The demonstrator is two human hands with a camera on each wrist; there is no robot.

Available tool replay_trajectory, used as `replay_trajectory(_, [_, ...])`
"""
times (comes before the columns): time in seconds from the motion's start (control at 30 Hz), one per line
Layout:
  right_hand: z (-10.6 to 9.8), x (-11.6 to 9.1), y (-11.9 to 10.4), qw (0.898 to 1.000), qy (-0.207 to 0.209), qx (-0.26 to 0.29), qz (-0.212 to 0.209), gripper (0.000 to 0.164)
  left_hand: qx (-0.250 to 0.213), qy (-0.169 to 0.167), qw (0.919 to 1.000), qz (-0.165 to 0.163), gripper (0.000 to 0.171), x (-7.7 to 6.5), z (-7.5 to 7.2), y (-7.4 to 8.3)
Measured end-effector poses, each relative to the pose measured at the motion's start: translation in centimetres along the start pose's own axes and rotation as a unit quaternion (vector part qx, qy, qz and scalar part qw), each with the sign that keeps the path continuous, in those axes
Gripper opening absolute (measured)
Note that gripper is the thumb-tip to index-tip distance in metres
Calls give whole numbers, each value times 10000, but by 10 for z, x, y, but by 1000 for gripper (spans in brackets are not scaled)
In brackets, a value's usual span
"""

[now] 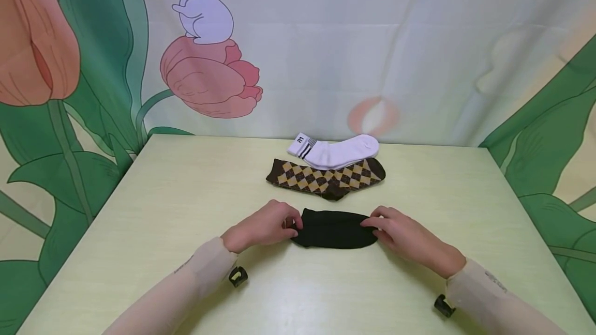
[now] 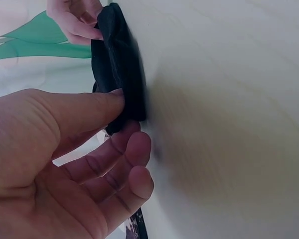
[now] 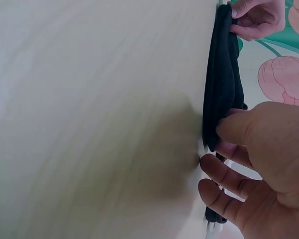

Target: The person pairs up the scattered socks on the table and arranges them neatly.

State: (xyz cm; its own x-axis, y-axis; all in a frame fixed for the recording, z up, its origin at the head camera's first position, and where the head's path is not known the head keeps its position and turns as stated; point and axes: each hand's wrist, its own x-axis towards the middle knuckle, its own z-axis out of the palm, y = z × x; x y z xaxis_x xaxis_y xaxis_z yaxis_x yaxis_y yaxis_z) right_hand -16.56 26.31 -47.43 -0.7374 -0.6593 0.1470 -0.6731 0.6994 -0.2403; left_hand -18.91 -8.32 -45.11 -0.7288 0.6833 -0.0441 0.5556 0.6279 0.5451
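Observation:
A black sock [image 1: 336,229] lies sideways near the middle of the table, stretched between the two hands. My left hand [image 1: 266,226] pinches its left end; in the left wrist view the thumb [image 2: 102,104] is on one side and the index fingertip on the other. At the opposite end, my right hand [image 1: 410,237] pinches the fabric between thumb and index finger. The right wrist view shows the other fingers [image 3: 222,174] loosely bent below the sock [image 3: 222,79]. Some fabric under the fingertips is hidden.
Just beyond the black sock lies a brown and yellow argyle sock [image 1: 326,177]. A white sock [image 1: 340,152] with dark stripes lies behind it, partly touching it. The pale table [image 1: 186,180] ends at a printed curtain [image 1: 316,66] with flowers and a cartoon animal.

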Motion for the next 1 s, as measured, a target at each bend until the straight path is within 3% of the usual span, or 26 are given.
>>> replay_trajectory(1.0, [-2,18,10,9991,32,-400,110,33,224,266,9994,-37,9,18,-9,-7])
